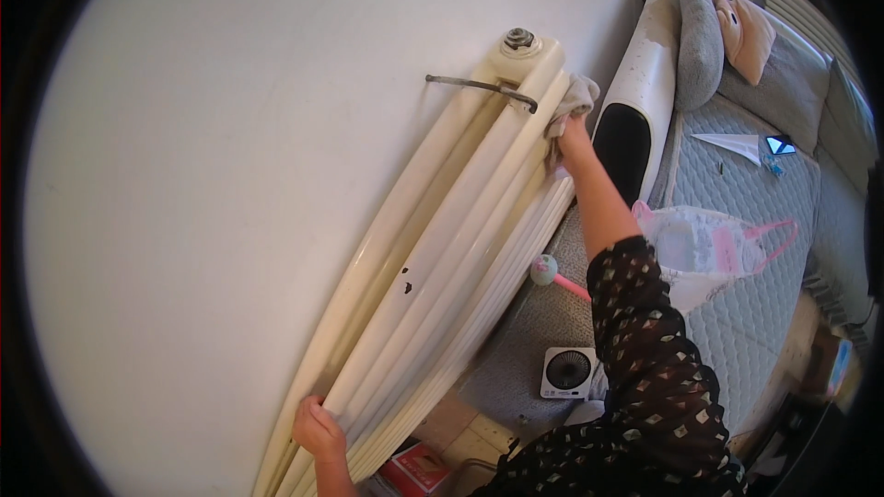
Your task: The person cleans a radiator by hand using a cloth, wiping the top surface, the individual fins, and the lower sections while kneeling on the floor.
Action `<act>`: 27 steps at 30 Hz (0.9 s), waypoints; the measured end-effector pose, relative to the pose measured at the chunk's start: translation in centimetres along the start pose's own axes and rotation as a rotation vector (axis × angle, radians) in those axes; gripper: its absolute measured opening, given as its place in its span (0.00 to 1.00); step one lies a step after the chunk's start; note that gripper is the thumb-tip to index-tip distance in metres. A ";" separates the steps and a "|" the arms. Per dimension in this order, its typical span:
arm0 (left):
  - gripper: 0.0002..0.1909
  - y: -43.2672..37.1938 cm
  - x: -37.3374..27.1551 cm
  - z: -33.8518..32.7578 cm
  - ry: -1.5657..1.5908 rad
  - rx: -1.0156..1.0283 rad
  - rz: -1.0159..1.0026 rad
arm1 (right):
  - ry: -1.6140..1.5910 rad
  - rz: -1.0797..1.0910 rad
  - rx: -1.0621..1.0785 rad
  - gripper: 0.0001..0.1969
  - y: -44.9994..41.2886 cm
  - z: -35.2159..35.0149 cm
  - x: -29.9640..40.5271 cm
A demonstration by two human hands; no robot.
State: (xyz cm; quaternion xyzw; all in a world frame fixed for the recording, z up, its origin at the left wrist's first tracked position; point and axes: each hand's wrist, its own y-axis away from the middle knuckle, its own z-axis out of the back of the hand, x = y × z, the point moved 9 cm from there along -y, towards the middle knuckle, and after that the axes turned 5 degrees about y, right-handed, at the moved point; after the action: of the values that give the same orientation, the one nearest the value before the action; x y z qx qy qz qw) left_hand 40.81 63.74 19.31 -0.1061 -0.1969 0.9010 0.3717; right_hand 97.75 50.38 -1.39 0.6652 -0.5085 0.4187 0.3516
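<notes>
A cream-painted column radiator (442,248) runs slantwise along the white wall, with dark chips in the paint of one column. My right hand (573,137) holds a greyish-beige cloth (579,98) against the radiator's side near its upper end. Low on the radiator, my left hand (320,428) grips a column, its fingers partly hidden in the gap behind it. A threaded metal fitting (519,38) sits at the radiator's top corner. Just below it, a metal bracket (476,84) crosses from the wall over the columns.
Right of the radiator stands a white sofa arm (652,76) with peeling covering. Cushions (701,38) and a plastic bag (690,248) lie on the quilted sofa seat (739,331). Nearby are a small white fan (568,373), a pink-handled massage hammer (545,269) and a red box (419,468).
</notes>
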 end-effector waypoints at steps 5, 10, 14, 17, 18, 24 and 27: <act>0.16 -0.3 -0.5 -0.9 -0.007 -0.011 -0.019 | 0.093 0.023 -0.156 0.22 -1.6 2.3 -0.6; 0.15 -0.6 -0.4 -1.4 0.004 0.000 -0.038 | 0.200 0.008 -0.372 0.19 1.4 2.2 -3.2; 0.15 -0.8 -1.4 -1.7 0.020 -0.007 -0.054 | 0.729 0.200 -0.120 0.25 8.0 -1.0 -6.7; 0.15 -0.2 0.1 -0.9 -0.012 0.005 -0.016 | 0.128 0.245 -0.282 0.31 19.5 -6.0 -3.6; 0.15 -0.1 0.6 -1.0 -0.002 0.027 0.014 | 0.053 0.265 -0.261 0.32 22.5 -7.1 -3.0; 0.17 -0.3 -0.4 -1.0 -0.001 -0.013 -0.032 | 0.156 0.131 0.014 0.36 38.2 -13.0 -6.2; 0.17 -0.2 0.1 -0.6 0.008 0.011 -0.004 | 0.405 0.169 0.218 0.37 44.5 -16.1 -7.3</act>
State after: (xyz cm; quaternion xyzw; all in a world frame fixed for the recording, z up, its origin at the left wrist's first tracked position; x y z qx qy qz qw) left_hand 41.07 64.11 18.80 -0.1072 -0.1909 0.9009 0.3748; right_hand 50.33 57.09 0.32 0.5567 -0.4333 0.6239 0.3362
